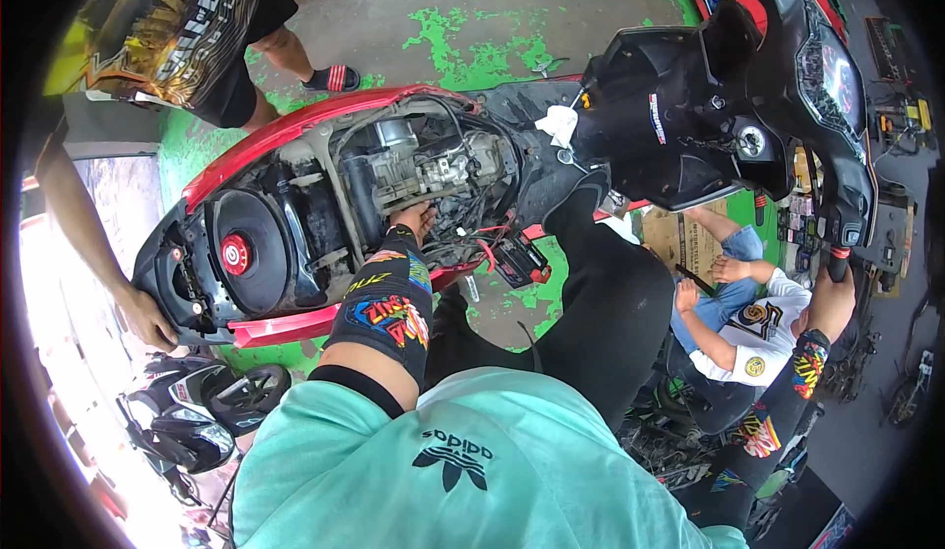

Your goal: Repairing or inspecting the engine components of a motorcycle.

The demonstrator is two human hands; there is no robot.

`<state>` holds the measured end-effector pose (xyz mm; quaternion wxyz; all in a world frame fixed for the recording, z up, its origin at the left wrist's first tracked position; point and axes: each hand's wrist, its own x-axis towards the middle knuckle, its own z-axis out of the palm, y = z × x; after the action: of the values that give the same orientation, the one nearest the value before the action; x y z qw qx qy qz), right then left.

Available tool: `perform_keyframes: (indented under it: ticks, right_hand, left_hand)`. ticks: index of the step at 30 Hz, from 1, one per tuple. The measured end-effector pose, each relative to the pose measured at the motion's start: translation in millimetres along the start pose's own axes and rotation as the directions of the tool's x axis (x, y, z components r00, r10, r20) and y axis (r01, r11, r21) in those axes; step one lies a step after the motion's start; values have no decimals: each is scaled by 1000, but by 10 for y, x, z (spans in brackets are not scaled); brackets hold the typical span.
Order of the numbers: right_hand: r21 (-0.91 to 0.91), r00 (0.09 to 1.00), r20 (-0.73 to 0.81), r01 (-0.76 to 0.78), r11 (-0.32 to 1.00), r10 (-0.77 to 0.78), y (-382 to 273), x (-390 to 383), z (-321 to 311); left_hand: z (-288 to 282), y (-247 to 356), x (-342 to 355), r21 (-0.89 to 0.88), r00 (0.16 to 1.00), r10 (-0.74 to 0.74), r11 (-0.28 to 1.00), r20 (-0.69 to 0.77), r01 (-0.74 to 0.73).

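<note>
A red and black scooter (264, 142) with its seat off stretches across the view, its engine (448, 170) laid bare. My left hand (414, 219) reaches down into the opening beside the engine; its fingertips are hidden among the parts. Over at the far right, my right hand (832, 300) is closed around the black handlebar grip (839, 267). A black battery (519, 260) with red leads hangs out at the scooter's near side. The round red fuel cap (236, 254) sits toward the tail.
At the left a standing person's hand (148, 319) rests on the scooter's tail. A seated person in a white shirt (758, 337) holds a slim black object beside a cardboard box (679, 237). A white cloth (558, 125) and keys lie on the footboard. Another motorcycle (202, 406) stands lower left.
</note>
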<state>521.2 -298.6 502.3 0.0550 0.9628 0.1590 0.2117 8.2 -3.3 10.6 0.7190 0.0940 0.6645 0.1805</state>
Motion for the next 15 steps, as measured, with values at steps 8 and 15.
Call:
perform_keyframes:
  ticks: [8,15]
  right_hand:
    - [498,915,382,-85,863,-131,363,340,122]
    - [29,998,70,-12,1000,10,8,30,-42]
  left_hand:
    - [-16,17,-43,-4,1000,2,1000,18,-2]
    - [-16,-8,-2,-39,1000,10,999,-2,-10]
